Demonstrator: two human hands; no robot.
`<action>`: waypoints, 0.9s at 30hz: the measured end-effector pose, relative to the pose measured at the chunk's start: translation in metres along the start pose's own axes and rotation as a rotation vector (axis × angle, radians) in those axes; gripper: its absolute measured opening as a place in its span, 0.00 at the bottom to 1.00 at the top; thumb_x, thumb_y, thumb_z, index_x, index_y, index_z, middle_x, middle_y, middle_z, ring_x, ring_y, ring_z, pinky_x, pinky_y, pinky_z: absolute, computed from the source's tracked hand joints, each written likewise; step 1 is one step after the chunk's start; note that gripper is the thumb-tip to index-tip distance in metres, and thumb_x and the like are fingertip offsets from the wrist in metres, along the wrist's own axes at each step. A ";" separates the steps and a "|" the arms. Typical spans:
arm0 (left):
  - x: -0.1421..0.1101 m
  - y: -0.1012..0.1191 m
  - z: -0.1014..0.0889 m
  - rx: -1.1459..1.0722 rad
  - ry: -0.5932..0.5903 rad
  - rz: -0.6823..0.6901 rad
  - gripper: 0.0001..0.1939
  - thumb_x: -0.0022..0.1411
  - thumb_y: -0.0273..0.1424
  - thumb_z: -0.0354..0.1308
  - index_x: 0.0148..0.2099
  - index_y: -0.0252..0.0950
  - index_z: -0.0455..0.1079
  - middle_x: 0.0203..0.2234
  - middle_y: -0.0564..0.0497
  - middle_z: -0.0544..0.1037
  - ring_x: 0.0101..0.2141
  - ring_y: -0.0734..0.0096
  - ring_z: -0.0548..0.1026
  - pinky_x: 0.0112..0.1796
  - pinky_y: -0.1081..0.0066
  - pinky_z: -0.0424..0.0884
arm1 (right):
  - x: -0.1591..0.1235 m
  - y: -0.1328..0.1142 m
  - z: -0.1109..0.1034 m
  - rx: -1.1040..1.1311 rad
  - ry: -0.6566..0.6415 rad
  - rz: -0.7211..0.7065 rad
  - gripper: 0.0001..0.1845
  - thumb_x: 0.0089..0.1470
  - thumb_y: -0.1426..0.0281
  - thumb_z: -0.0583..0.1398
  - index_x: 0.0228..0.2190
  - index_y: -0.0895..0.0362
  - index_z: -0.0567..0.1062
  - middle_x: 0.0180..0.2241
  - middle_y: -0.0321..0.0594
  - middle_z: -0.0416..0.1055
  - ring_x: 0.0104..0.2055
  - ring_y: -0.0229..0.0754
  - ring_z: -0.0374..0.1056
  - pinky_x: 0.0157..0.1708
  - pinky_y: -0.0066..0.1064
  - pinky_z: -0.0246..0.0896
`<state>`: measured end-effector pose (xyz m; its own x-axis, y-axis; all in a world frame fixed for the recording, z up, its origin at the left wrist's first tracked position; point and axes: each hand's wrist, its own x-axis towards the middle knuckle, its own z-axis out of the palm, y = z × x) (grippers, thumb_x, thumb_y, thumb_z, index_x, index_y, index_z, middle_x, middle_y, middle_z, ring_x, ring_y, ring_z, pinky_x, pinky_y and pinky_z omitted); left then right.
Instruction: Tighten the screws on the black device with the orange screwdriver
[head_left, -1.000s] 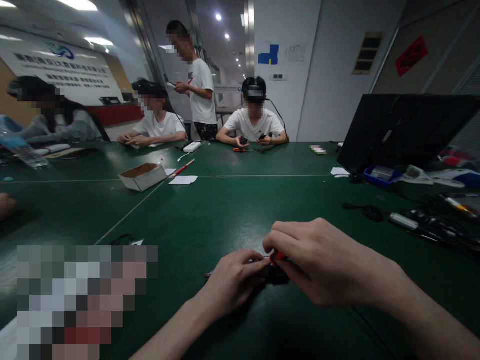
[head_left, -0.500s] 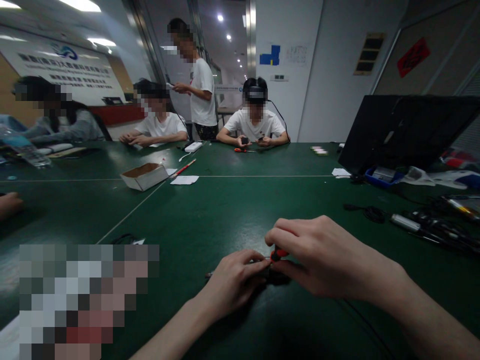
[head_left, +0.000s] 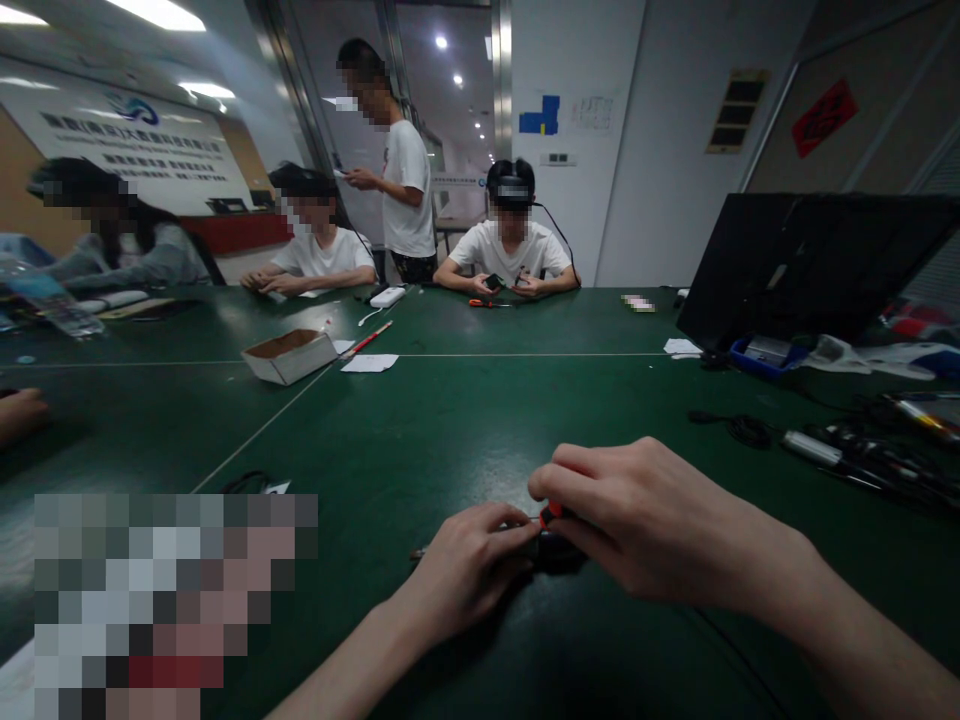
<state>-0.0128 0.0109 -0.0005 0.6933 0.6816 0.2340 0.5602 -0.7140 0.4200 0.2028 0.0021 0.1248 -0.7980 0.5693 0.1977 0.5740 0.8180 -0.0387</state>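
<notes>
In front of me my right hand (head_left: 630, 520) is closed round the red and black handle of a screwdriver (head_left: 553, 513). Its thin shaft points left, toward my left fingertips. Closed and low over the table, my left hand (head_left: 474, 545) grips a dark, elongated object (head_left: 559, 552) lying there. Most of that object is covered by my fingers, so its kind is unclear. One end of it pokes out left of my left hand. Below my right wrist a thin black cable (head_left: 724, 640) runs over the green table (head_left: 450, 420).
An open cardboard box (head_left: 291, 360) stands left of centre, near a red pencil (head_left: 369, 338) and white paper (head_left: 370, 363). At right are a black monitor (head_left: 810, 270), a blue tray (head_left: 765, 357) and tangled cables (head_left: 892, 450). Several people are around the table; another person's hand (head_left: 22, 412) shows at left.
My right hand has turned slightly round the screwdriver, and less of the red handle shows. My left hand stays in place. The person opposite has tilted the small dark thing they hold.
</notes>
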 end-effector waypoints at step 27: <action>0.000 0.000 -0.001 -0.020 0.013 0.010 0.13 0.65 0.26 0.54 0.51 0.42 0.71 0.44 0.49 0.75 0.41 0.62 0.74 0.36 0.68 0.70 | 0.002 0.001 0.005 -0.076 0.119 -0.007 0.11 0.59 0.61 0.58 0.31 0.53 0.62 0.26 0.31 0.64 0.23 0.36 0.57 0.20 0.30 0.41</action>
<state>-0.0131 0.0114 0.0007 0.6929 0.6764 0.2495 0.5439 -0.7176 0.4349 0.2011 0.0046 0.1203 -0.7774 0.5461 0.3122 0.5843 0.8107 0.0369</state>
